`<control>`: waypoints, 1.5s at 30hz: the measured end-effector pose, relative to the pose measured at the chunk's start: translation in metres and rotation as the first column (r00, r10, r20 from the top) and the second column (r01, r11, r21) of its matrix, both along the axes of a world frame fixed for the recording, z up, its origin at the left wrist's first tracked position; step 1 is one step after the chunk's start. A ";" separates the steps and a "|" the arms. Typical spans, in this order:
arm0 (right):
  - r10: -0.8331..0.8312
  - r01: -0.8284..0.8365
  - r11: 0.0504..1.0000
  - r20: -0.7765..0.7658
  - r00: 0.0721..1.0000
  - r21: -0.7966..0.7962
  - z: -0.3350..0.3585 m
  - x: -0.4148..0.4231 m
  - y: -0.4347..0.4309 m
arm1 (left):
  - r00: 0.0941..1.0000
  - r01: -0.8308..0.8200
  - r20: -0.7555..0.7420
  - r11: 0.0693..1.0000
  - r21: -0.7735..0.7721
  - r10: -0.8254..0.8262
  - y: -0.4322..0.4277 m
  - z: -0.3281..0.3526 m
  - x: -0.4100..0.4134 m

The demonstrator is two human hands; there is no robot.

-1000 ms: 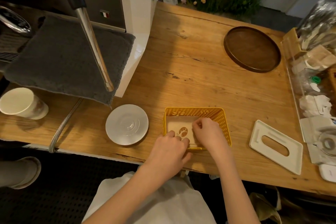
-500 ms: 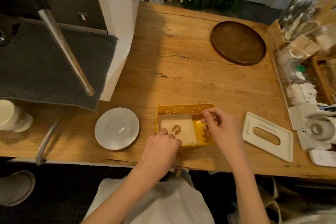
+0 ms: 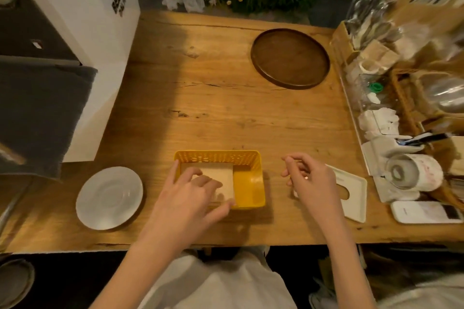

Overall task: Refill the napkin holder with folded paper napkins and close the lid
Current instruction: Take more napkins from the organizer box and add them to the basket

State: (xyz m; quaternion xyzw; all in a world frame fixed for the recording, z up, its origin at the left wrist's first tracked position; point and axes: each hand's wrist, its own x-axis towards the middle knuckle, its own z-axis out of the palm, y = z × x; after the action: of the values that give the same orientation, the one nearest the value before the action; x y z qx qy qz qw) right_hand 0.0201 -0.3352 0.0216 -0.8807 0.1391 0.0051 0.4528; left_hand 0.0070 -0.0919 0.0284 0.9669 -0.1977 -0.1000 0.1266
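Observation:
A yellow perforated napkin holder (image 3: 248, 183) stands near the counter's front edge. A stack of beige folded napkins (image 3: 222, 178) lies in its left part; the right part is bare. My left hand (image 3: 190, 198) rests on the napkins, fingers spread over the holder's left and front rim. My right hand (image 3: 311, 183) hovers to the right of the holder with loosely curled fingers, holding nothing, above the left end of the white lid (image 3: 351, 195). The lid lies flat on the counter with an oval slot, partly hidden by my hand.
A white saucer (image 3: 109, 198) sits left of the holder. A round dark wooden tray (image 3: 290, 57) lies at the back. Cluttered organisers with cups and packets (image 3: 401, 108) line the right edge, a white device (image 3: 426, 212) in front. A white machine (image 3: 82, 57) with grey cloth stands left.
My right hand has left the holder and moved right, over the lid. My left hand has slid further onto the napkins. The view has shifted rightwards.

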 end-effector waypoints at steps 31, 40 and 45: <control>-0.390 0.427 0.896 0.238 0.889 -0.125 0.031 -0.038 -0.357 | 0.972 -0.128 -0.235 0.884 -0.449 0.021 -0.318 -0.010 0.024; -0.178 0.190 0.929 0.069 0.982 -0.319 0.005 0.010 -0.400 | 0.949 -0.181 -0.314 0.871 -0.456 0.032 -0.326 -0.012 0.031; -0.114 0.063 0.932 -0.125 0.986 -0.356 -0.009 0.045 -0.407 | 0.945 -0.189 -0.324 0.862 -0.471 0.031 -0.323 -0.024 0.023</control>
State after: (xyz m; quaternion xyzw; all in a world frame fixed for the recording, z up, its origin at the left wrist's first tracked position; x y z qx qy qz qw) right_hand 0.0653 -0.7420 0.0129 -0.9374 0.2097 0.0231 0.2770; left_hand 0.0300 -0.4153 0.0044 0.8842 -0.1385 -0.1869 0.4051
